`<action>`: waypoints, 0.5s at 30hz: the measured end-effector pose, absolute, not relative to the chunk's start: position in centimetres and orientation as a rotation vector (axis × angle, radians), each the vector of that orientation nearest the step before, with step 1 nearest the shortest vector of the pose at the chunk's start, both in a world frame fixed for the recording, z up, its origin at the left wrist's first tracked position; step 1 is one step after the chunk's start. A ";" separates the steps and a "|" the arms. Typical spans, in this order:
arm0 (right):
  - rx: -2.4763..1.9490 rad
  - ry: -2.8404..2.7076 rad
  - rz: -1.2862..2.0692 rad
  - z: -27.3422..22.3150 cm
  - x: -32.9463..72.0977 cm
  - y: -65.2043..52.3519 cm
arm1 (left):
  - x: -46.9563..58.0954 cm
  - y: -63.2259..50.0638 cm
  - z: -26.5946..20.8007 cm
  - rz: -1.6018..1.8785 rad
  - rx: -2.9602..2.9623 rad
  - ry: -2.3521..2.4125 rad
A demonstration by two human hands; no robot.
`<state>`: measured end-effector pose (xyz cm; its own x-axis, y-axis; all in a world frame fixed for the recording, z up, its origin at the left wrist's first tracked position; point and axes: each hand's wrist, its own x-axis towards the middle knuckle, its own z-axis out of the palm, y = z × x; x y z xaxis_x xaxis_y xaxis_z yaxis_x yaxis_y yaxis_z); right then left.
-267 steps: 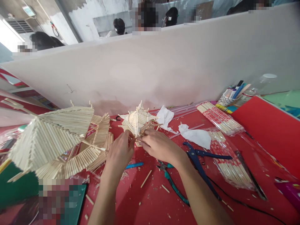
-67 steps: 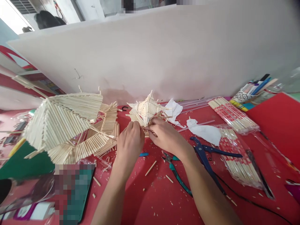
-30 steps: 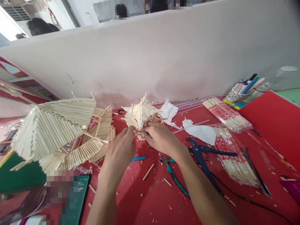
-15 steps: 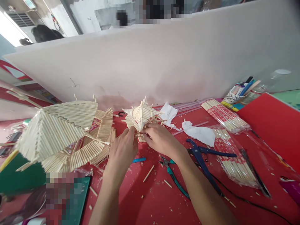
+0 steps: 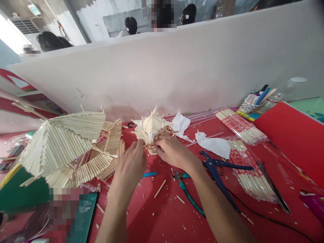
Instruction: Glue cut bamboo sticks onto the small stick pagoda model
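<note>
A small pavilion-like model made of thin wooden sticks [image 5: 152,123] stands in the middle of the table, with a pointed roof and jutting corner sticks. My left hand [image 5: 133,156] is closed at the front left of its roof edge, thumb and fingers pinched together. From the other side, my right hand [image 5: 170,148] pinches the front edge close by. Fingers partly hide the exact spot that they grip. To the left is a larger stick model with a wide roof [image 5: 68,141], apart from both hands.
Right of my arm lie blue-handled cutters [image 5: 215,172] and teal-handled side cutters [image 5: 187,192]. Packs of chopsticks [image 5: 240,126], crumpled tissue [image 5: 214,145] and a pen cup [image 5: 250,101] stand farther right. Stick offcuts [image 5: 160,189] dot the red table. A white board [image 5: 152,74] rises behind.
The view has shifted slightly. My left hand has drawn a little left and down from the small model's front; my right hand stays at its edge.
</note>
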<state>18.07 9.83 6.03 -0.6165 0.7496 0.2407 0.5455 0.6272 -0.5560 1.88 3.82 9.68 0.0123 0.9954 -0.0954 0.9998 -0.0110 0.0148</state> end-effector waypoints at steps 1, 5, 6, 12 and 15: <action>-1.012 -2.388 0.609 5.9 18.1 9.9 | 1.8 3.6 9.9 -0.116 2.173 2.161; -0.980 -2.361 0.644 5.9 18.4 10.0 | 1.6 2.5 11.0 -0.317 2.087 2.198; -0.986 -2.349 0.658 6.0 18.6 10.0 | 1.5 2.3 11.2 -0.385 2.059 2.187; -1.108 -2.257 0.720 6.8 20.2 10.2 | 1.1 1.5 12.0 -0.623 1.997 2.115; -1.158 -2.217 0.746 6.9 20.9 10.5 | 1.1 1.7 12.1 -0.629 1.980 2.127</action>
<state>20.95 10.45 6.86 -0.4958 0.8464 0.1945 0.5568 0.4817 -0.6767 1.06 1.67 12.12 -0.1052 0.9105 -0.3999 0.9816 0.0306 -0.1887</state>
